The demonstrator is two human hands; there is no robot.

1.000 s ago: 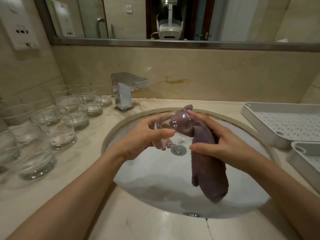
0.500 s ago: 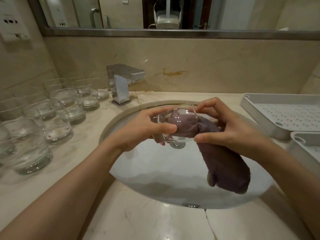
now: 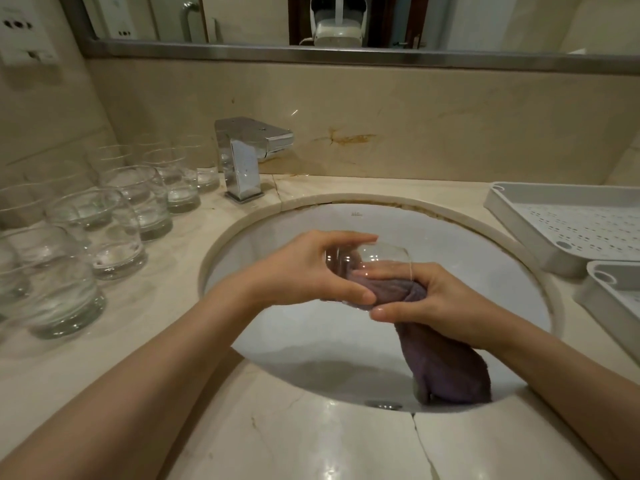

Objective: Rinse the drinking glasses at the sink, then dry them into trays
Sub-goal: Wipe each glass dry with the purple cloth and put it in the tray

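Glass (image 3: 372, 271) is held in the air above the sink (image 3: 433, 237), between both hands. It lies on its side: its long axis runs about left to right, the thick bottom is toward the left hand (image 3: 304, 271) and the open mouth points to the right hand (image 3: 436, 303).

The left hand wraps around the body of the glass, fingers over the top and thumb below. The right hand grips a purple cloth (image 3: 446, 362) and pushes its bunched end through the mouth into the glass; the rest of the cloth hangs down into the sink.

I think the step is drying the inside. The trays (image 3: 519, 216) stand on the table at the right, well apart from the glass and nearer to the right hand, but the left hand carries the glass. So for the coming move the cloth must first leave the mouth toward the right, and then the glass must cross over the sink. More glasses (image 3: 114, 233) wait at the left, beside the tap (image 3: 242, 161).
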